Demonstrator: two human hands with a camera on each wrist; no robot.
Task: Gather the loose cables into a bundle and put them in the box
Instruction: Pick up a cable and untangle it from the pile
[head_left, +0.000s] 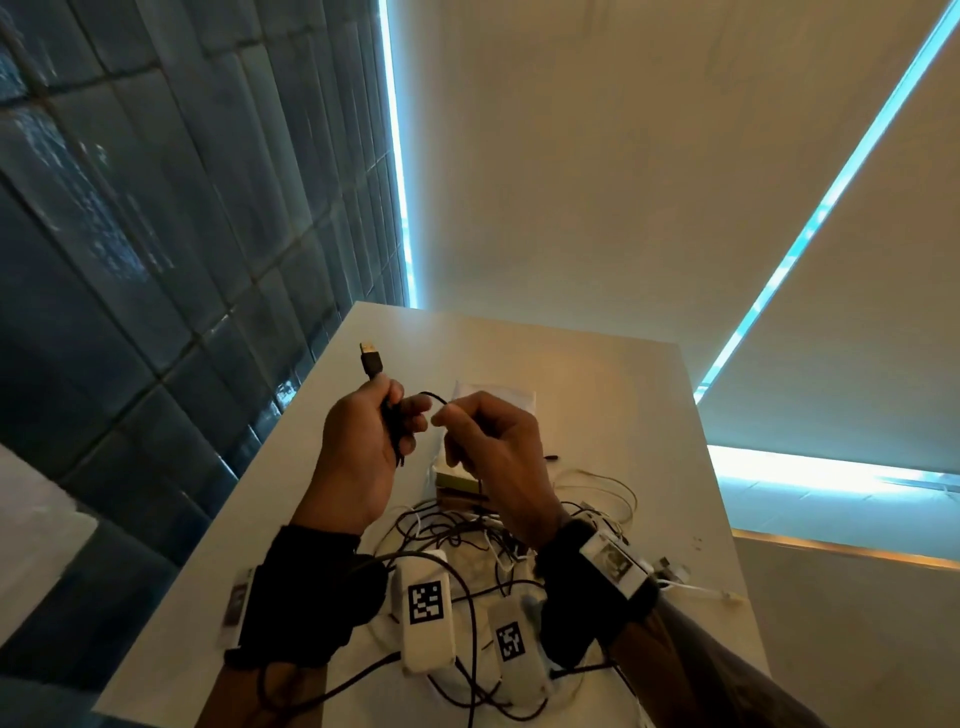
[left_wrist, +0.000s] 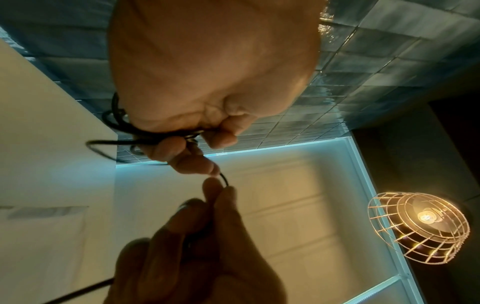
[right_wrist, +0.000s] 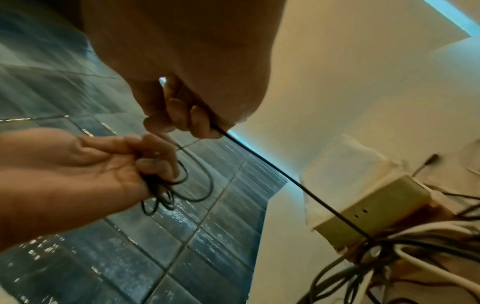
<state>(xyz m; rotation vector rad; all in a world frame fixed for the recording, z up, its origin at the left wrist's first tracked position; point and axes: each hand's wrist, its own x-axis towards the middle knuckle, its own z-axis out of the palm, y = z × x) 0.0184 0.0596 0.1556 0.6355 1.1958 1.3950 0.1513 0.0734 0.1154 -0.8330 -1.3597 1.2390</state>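
Note:
My left hand (head_left: 387, 415) is raised over the white table (head_left: 613, 374) and grips several loops of a thin black USB cable (right_wrist: 200, 183). Its USB plug (head_left: 370, 358) sticks up above the fist. My right hand (head_left: 470, 423) pinches the same black cable (right_wrist: 285, 174) just right of the left hand; from there the cable runs down to the tangle. A pile of black and white loose cables (head_left: 467, 535) lies on the table under my wrists. The small box (right_wrist: 374, 207), pale green and open-topped, stands behind the pile, mostly hidden by my right hand in the head view.
A dark blue tiled wall (head_left: 156, 234) runs along the table's left edge. White adapters with printed tags (head_left: 426, 603) lie among the cables near the front edge. A white cable end (head_left: 722, 597) reaches toward the right edge. A wire-caged lamp (left_wrist: 418, 228) hangs overhead.

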